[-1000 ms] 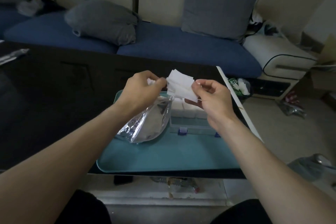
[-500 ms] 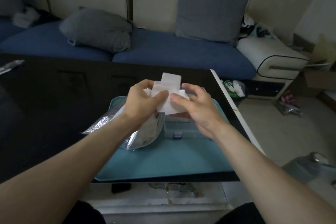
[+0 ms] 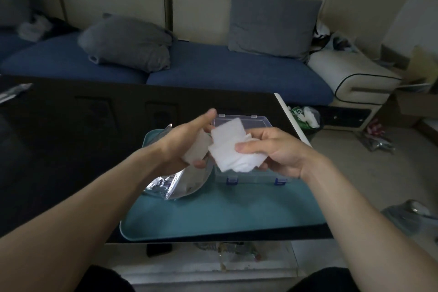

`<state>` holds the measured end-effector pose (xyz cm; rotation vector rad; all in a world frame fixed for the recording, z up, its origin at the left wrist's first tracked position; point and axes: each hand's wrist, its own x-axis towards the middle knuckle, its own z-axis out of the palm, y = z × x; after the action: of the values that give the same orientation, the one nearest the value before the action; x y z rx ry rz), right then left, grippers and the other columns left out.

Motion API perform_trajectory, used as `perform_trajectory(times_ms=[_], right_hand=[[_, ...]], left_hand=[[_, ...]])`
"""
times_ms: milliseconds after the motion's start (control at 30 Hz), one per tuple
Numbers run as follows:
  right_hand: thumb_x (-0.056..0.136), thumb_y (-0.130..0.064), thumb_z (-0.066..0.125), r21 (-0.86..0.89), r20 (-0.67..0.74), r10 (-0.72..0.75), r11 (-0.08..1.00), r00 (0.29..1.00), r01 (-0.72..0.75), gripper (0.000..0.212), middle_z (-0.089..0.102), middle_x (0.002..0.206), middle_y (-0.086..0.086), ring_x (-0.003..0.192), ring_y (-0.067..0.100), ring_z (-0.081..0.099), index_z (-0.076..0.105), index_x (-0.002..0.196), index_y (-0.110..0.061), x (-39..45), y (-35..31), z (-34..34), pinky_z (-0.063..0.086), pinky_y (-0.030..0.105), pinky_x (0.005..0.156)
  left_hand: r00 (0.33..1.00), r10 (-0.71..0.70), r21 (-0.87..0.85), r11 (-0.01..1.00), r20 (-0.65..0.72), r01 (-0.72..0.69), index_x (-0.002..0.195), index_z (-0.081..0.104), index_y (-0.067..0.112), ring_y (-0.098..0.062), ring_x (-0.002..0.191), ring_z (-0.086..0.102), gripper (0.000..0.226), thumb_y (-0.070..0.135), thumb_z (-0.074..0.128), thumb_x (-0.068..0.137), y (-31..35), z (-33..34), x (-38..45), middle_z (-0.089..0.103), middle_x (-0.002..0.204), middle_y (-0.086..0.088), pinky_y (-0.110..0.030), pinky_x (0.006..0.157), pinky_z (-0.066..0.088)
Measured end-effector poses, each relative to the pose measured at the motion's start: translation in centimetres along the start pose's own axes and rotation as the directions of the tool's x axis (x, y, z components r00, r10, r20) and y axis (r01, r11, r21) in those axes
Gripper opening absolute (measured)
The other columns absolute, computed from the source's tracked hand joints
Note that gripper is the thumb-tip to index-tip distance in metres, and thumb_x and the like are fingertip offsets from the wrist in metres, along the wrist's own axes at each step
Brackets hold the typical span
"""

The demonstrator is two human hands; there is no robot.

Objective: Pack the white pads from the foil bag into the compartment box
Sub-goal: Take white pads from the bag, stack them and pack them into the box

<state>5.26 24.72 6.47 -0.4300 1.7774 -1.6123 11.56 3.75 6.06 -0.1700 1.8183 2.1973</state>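
My right hand [image 3: 277,152] pinches a loose stack of white pads [image 3: 233,149], thumb on top, above the open clear compartment box [image 3: 251,176] with blue latches. My left hand [image 3: 182,142] is just left of it. It cups a few more white pads [image 3: 198,148] in its palm, fingers curled under them and thumb pointing up. The two lots of pads touch between the hands. The crumpled foil bag [image 3: 180,184] lies below my left hand on the teal tray [image 3: 213,218], left of the box. The box's compartments are mostly hidden by the pads and hands.
The tray sits at the near right corner of a black table [image 3: 83,130], whose white right edge [image 3: 291,118] runs past the box. A blue sofa [image 3: 213,71] with grey cushions stands behind. Bags and clutter lie on the floor to the right.
The hands have drawn apart and split the pads, most in my right hand and some in my left. The foil bag has dropped from my left hand onto the tray.
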Motion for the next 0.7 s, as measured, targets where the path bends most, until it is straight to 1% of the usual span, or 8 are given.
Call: perform_trajectory(times_ms=[67,167,233,333,400,467,567,700], right_hand=[[0.086,0.0,0.071,-0.08,0.063,0.068,0.995,0.996,-0.063,0.022,0.074,0.083,0.005,0.065,0.012,0.069,0.067,0.108,-0.001,-0.2,0.2,0.3,0.047,0.019,0.045],[0.076,-0.002,0.08,-0.113,-0.076,-0.008,0.994,0.997,0.0,0.028,0.077,0.095,0.01,0.087,0.022,0.074,0.071,0.102,-0.004,0.4,0.7,0.5,0.06,0.034,0.072],[0.074,-0.004,0.082,-0.08,-0.195,-0.086,0.994,0.977,0.072,0.028,0.077,0.099,0.013,0.091,0.025,0.074,0.071,0.1,-0.007,0.7,0.8,0.3,0.06,0.036,0.076],[0.079,-0.003,0.079,-0.033,-0.302,-0.166,0.986,0.939,0.164,0.021,0.076,0.097,0.01,0.082,0.021,0.074,0.071,0.097,-0.009,0.5,0.5,-0.2,0.059,0.031,0.062],[0.079,-0.005,0.079,0.012,-0.341,-0.224,0.97,0.913,0.243,0.02,0.075,0.09,0.007,0.076,0.019,0.073,0.07,0.097,-0.009,0.2,0.1,-0.4,0.058,0.03,0.059],[0.074,-0.01,0.079,0.093,-0.308,-0.257,0.95,0.916,0.298,0.025,0.075,0.088,0.006,0.077,0.02,0.072,0.069,0.097,-0.009,-0.3,-0.2,-0.9,0.059,0.031,0.061],[0.068,-0.009,0.078,0.125,-0.161,-0.252,0.954,0.954,0.273,0.025,0.075,0.09,0.006,0.083,0.021,0.073,0.07,0.092,-0.012,-0.8,-0.3,-1.2,0.06,0.031,0.065],[0.063,-0.013,0.084,-0.087,-0.128,-0.301,0.953,0.945,0.292,0.032,0.077,0.095,0.008,0.089,0.022,0.073,0.072,0.092,-0.012,-0.3,0.4,-0.3,0.061,0.035,0.074]], left_hand=[[0.996,0.09,0.237,0.968,-0.007,-0.086,0.094,0.066,0.006,-0.016,0.053,0.048,0.035,0.039,0.072,0.087,-0.3,0.3,-0.3,0.056,0.069,-0.006,-0.023,0.042,0.029],[0.971,0.201,0.401,0.906,-0.129,-0.134,0.086,0.065,0.004,-0.013,0.049,0.049,0.013,0.015,0.073,0.089,-1.0,0.9,0.0,0.058,0.063,-0.004,-0.024,0.044,0.034],[0.946,0.232,0.349,0.926,-0.225,-0.144,0.08,0.063,0.004,-0.019,0.049,0.051,0.014,0.011,0.072,0.088,-1.1,0.9,0.4,0.06,0.065,-0.01,-0.025,0.043,0.039],[0.928,0.206,0.191,0.97,-0.309,-0.151,0.077,0.058,0.002,-0.026,0.048,0.052,0.018,0.008,0.071,0.089,-1.1,0.7,0.6,0.061,0.069,-0.02,-0.028,0.045,0.045],[0.917,0.18,0.126,0.982,-0.357,-0.144,0.076,0.056,0.002,-0.025,0.049,0.058,0.019,0.006,0.069,0.09,-1.1,0.8,0.6,0.063,0.07,-0.019,-0.029,0.043,0.05],[0.908,0.167,0.093,0.985,-0.385,-0.142,0.074,0.055,0.003,-0.021,0.05,0.062,0.021,0.003,0.067,0.091,-1.0,0.9,0.6,0.063,0.071,-0.015,-0.028,0.042,0.051],[0.925,0.151,0.105,0.987,-0.348,-0.122,0.082,0.057,0.002,-0.021,0.056,0.066,0.013,0.003,0.067,0.09,-0.9,1.1,0.5,0.064,0.077,-0.015,-0.028,0.043,0.052],[0.936,0.205,0.215,0.966,-0.285,-0.146,0.096,0.065,0.0,-0.023,0.063,0.066,0.009,0.006,0.069,0.09,-1.1,1.6,0.3,0.068,0.085,-0.018,-0.026,0.046,0.053]])
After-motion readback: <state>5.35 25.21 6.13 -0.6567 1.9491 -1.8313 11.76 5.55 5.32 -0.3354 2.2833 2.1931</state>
